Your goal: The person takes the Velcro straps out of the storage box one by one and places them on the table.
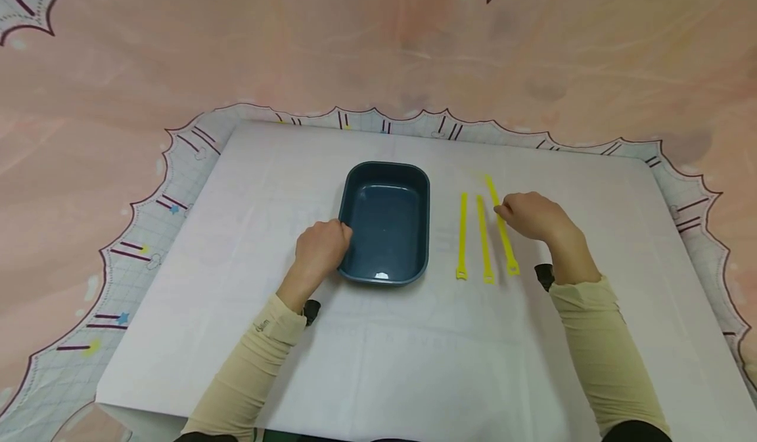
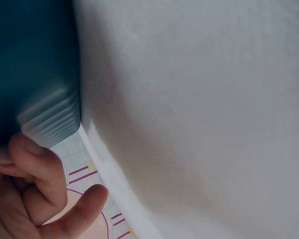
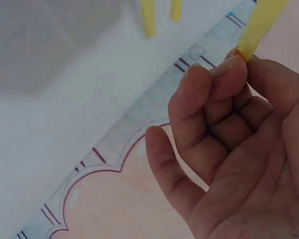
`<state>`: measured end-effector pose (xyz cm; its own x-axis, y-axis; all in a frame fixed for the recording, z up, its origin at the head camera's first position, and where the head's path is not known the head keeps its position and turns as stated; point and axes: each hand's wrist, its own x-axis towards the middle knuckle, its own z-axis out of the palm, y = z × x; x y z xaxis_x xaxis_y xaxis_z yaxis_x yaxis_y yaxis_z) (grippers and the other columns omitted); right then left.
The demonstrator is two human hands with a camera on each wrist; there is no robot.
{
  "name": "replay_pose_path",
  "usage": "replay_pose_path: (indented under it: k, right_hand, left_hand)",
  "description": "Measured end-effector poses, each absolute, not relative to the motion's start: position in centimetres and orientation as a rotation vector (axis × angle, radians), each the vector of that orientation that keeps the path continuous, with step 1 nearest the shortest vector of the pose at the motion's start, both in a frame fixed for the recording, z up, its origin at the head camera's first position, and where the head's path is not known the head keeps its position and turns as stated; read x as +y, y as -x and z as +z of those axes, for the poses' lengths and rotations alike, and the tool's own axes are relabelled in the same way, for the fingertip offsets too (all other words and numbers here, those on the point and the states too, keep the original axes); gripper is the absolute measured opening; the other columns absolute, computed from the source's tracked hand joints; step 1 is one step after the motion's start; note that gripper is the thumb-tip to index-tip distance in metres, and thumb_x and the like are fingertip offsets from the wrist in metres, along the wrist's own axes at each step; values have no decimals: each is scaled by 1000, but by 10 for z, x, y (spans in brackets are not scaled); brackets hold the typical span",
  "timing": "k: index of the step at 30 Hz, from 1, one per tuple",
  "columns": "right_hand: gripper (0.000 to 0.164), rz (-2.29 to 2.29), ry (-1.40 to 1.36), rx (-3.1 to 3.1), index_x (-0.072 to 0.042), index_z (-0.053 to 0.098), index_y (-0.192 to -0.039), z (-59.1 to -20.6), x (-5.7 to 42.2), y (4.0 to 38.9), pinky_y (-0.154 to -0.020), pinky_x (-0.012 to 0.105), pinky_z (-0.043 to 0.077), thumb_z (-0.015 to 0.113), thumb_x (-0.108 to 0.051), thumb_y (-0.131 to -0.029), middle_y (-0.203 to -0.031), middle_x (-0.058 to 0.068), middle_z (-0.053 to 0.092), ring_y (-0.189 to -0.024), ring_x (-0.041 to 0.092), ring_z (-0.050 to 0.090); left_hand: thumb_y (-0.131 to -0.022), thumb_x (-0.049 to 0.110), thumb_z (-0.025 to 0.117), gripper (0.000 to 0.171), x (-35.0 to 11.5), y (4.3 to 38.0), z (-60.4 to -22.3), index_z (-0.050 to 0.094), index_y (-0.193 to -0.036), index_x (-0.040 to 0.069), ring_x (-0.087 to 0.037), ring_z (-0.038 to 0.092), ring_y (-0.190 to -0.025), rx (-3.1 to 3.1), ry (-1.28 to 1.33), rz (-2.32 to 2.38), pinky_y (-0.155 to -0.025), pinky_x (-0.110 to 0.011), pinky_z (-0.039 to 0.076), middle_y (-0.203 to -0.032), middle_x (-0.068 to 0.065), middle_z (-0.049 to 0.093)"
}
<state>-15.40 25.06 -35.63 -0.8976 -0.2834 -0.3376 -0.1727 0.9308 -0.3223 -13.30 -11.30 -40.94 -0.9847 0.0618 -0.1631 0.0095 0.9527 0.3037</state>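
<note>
A dark blue rectangular container stands on the white table, its hollow side up. My left hand grips its left rim; in the left wrist view curled fingers lie against the ribbed corner of its wall. To the right of the container, two yellow cable ties lie side by side, slotted heads toward me. My right hand pinches a third yellow cable tie around its middle, between thumb and fingertips. That strap looks lifted off the table and slants, head end nearest me.
The white tabletop extends around the container and straps. Beyond its edges lies a peach patterned cloth with a scalloped border. A small black device sits on the right wrist, another black device on the left.
</note>
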Motion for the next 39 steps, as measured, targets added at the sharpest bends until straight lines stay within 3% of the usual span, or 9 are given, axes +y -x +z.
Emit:
replay_pose_path:
  k: [5,12,20,27,39]
  right_hand:
    - [27,-422,292,2647,-2,52,-84,-365,260,152,-67,39,39,46,-21,-103,-75,6,48,-70,21,47]
    - [26,-402,238,2594,2,58,-94,-388,269,155,-67,38,41,46,-20,-103,-81,10,58,-72,23,51]
    - [29,-379,145,2601,5,59,-103,-410,271,157,-68,39,40,45,-21,-103,-78,9,52,-74,25,50]
    - [27,-382,118,2604,0,54,-90,-417,273,158,-67,37,38,44,-22,-103,-74,8,46,-71,24,47]
    - [26,-297,85,2670,-1,57,-92,-420,269,161,-63,37,38,49,-25,-102,-75,8,50,-69,23,48]
  left_hand:
    - [-100,22,41,38,-111,133,-409,61,-74,2,-25,54,-56,2935,-54,453,-50,-37,43,-64,-11,54]
    - [-100,22,42,38,-108,130,-407,61,-76,1,-26,54,-57,2916,-54,466,-51,-37,43,-65,-11,55]
    - [-100,22,42,38,-107,129,-409,61,-74,2,-25,54,-56,2924,-56,468,-50,-37,42,-63,-11,55]
    - [-100,22,41,38,-107,129,-410,61,-74,2,-24,54,-55,2921,-45,457,-49,-35,42,-63,-10,54]
    - [-99,23,39,39,-112,132,-408,59,-72,3,-25,53,-56,2927,-39,457,-49,-36,40,-64,-11,55]
